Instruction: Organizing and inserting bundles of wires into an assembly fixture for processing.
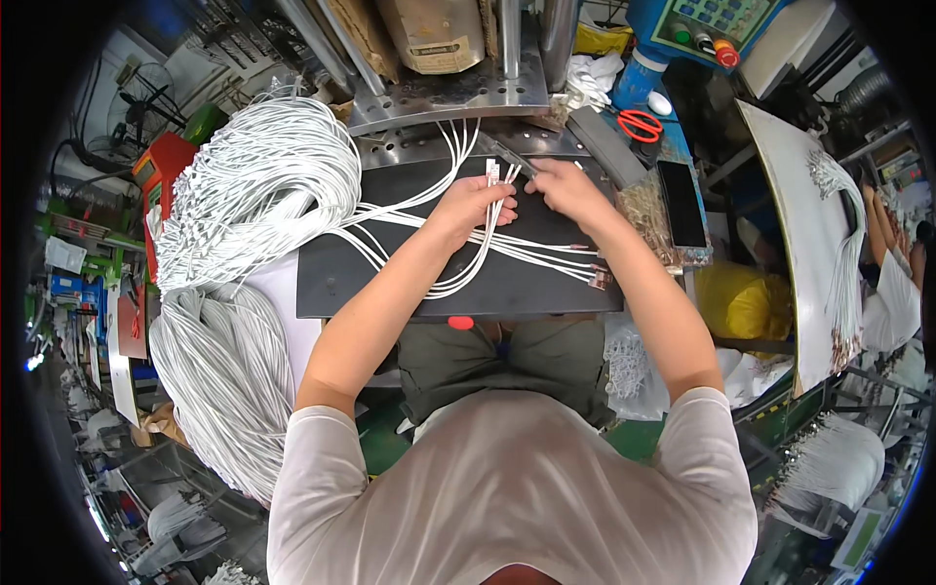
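Over the black work board (341,278), my left hand (470,210) is closed around a small group of white cables (480,255). Their ends, with small white connector pieces, stick up past the fingers. Just to the right, my right hand (570,190) is closed with the fingertips on a slim grey metal tool (517,158); its exact kind is unclear. The tool's tip points up and left, close to the cable ends. More white cables lie across the board, some with coppery ends (598,279) at the right, others running up toward the machine plate (448,112).
A big coil of white cables (292,146) is heaped at the left, with another bundle (224,380) hanging below. Red-handled scissors (640,124), a phone (682,203) and a grey bar (603,144) lie at the right. A control panel (707,37) stands behind. Another person's arm (882,229) shows far right.
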`<state>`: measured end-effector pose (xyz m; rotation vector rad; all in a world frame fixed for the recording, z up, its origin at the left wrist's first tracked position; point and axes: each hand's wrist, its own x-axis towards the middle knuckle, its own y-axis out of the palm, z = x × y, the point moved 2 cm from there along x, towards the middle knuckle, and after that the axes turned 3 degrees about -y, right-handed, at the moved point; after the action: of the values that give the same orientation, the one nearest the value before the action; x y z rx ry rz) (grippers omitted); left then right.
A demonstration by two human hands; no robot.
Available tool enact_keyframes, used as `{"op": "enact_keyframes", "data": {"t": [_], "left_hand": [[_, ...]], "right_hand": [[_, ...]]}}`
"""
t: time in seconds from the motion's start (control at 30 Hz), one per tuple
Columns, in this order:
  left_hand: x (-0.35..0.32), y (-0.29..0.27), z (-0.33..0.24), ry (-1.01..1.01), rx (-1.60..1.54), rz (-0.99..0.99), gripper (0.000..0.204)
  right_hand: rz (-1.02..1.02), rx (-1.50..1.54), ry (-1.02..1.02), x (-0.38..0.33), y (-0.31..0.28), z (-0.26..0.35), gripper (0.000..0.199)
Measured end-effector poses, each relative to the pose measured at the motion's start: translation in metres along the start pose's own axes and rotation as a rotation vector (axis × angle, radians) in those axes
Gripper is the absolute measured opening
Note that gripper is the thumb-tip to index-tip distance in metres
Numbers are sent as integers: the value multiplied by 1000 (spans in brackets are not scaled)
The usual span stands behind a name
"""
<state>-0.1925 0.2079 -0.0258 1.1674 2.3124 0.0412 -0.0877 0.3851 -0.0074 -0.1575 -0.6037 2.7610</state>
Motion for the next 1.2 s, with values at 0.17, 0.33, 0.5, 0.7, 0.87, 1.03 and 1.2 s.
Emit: {"op": "enact_keyframes", "data": {"t": [0.17, 0.33, 0.5, 0.7, 0.87, 1.03, 1.2], "left_hand": [[-1, 12, 5, 43, 261, 50, 22], [-6, 20, 2, 60, 284, 29, 21], [-8, 21, -1, 77, 228, 148, 20], [-6, 2, 1, 10, 265, 30, 19], [2, 4, 9, 63, 389, 18, 20], [-1, 12, 6, 86, 331, 20, 21], [-10, -1, -5, 16, 238, 27, 26]], "right_hand": [[9, 482, 209, -1, -7, -16, 41], [-54, 259, 84, -4, 11, -19, 40], [-182, 46, -60, -4, 11, -18, 37], [-74, 261, 75, 2, -4, -28, 35], [62, 134, -59, -5, -1, -23, 36], [38, -27, -91, -10, -1, -15, 39], [63, 66, -20, -9, -13, -10, 46]]}}
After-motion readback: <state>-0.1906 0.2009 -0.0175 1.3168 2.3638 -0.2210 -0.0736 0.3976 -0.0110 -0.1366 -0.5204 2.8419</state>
